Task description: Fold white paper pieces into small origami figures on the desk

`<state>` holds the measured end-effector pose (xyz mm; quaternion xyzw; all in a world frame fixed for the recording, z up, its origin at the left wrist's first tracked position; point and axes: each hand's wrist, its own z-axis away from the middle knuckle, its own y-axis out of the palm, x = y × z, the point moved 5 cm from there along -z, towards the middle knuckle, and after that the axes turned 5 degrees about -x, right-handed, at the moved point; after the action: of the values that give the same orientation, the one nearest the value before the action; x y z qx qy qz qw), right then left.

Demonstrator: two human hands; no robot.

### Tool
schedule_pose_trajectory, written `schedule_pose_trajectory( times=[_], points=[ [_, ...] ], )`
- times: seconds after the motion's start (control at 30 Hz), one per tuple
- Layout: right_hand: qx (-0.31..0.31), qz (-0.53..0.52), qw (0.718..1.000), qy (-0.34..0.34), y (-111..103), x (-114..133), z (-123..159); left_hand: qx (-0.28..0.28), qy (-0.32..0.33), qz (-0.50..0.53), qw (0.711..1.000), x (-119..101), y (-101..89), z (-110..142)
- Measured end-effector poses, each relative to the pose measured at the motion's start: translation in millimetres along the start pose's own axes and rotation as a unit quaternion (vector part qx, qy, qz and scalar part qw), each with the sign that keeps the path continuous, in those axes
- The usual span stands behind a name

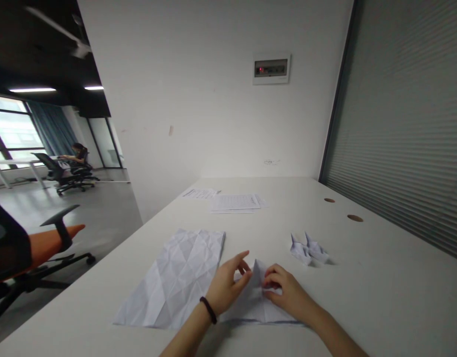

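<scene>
My left hand, with a dark bead bracelet at the wrist, rests against the side of a folded white paper, its fingers reaching towards the raised point. My right hand grips the same paper from the other side, with the fingers curled over its fold. To the left lies a large creased white paper sheet, flat on the white table and marked with a geometric fold pattern. Two small folded paper models sit to the right, beyond my right hand.
Printed paper sheets lie at the table's far end, by the wall. Round grommets are set near the right edge, beside a slatted partition. An orange-and-black office chair stands left of the table. Farther left, a person sits at another desk.
</scene>
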<state>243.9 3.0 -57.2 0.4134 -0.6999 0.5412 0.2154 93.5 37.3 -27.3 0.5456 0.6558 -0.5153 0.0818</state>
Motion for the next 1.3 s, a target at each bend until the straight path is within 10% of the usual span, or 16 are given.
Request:
schedule_pose_trajectory(
  times=[0.43, 0.8, 1.3],
  points=[
    [0.008, 0.010, 1.000, 0.021, -1, -3, -1, 0.297, 0.103, -0.167, 0.935, -11, 37.7, 27],
    [0.093, 0.081, 0.992, 0.012, -11, 7, 10, 0.248, 0.081, -0.188, 0.947, 12, 32.5, 18],
    [-0.013, 0.141, 0.989, 0.039, -29, -9, -4, 0.103, -0.040, -0.201, 0.973, 20, 4.9, 2]
  ],
)
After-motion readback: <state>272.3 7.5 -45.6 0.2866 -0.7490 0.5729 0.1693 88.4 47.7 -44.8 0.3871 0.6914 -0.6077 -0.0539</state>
